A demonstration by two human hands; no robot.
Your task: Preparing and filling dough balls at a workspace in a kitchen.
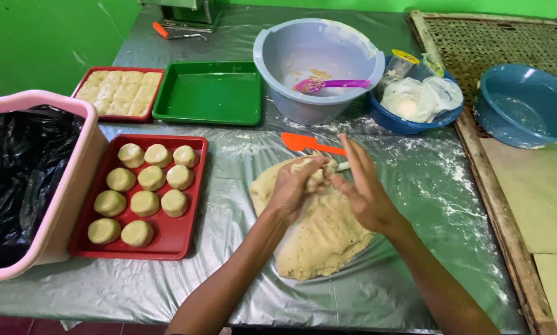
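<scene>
A big flat slab of pale dough (318, 232) lies on the plastic-covered table. Above its far end my left hand (292, 186) grips a small piece of dough (318, 172). My right hand (364, 186) presses against that same piece from the right, fingers stretched upward. To the left stands a red tray (167, 239) with several round dough balls (145, 203) in rows. An orange spatula (306, 143) lies just beyond my hands.
A pink bin with a black liner (24, 180) stands at the left edge. Farther back are a second red tray of dough pieces (118, 93), an empty green tray (209, 93), a grey bowl with a purple spatula (318, 68), a blue bowl of bags (415, 102) and a blue basin (526, 105).
</scene>
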